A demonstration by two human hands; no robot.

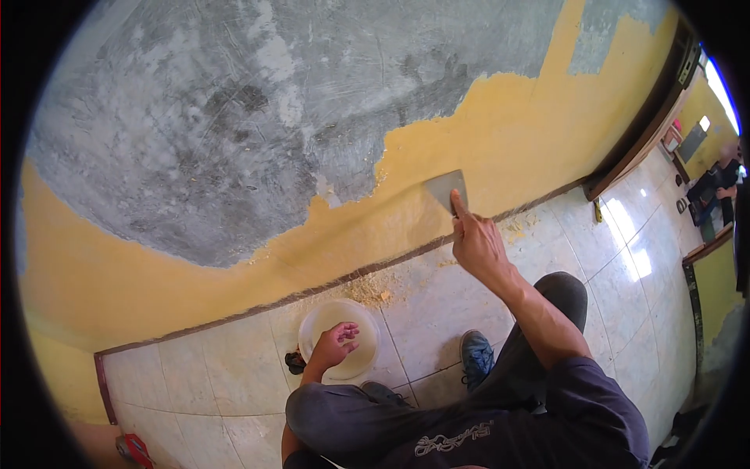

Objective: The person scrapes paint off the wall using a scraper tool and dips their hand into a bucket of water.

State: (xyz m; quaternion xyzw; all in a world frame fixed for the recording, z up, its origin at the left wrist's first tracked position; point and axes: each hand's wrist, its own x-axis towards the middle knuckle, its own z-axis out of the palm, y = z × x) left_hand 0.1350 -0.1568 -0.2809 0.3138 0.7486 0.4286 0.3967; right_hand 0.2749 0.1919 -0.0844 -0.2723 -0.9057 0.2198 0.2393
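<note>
My right hand [478, 244] grips a putty knife [445, 187], its index finger stretched along the metal blade. The blade lies against or very close to the yellow painted part of the wall [516, 133], low down above the skirting. Over a round white bucket [307, 332] on the floor hovers my left hand [337, 344], its fingers loosely bent and apart with nothing in them. Higher up, the wall shows bare grey plaster [234, 117] with a ragged paint edge.
Paint flakes and crumbs [375, 288] lie on the tiled floor [211, 383] along the wall. A dark object [294, 363] sits beside the bucket. To the right is a doorway frame [648, 133], with another person [715, 184] beyond. Something red [139, 451] lies at lower left.
</note>
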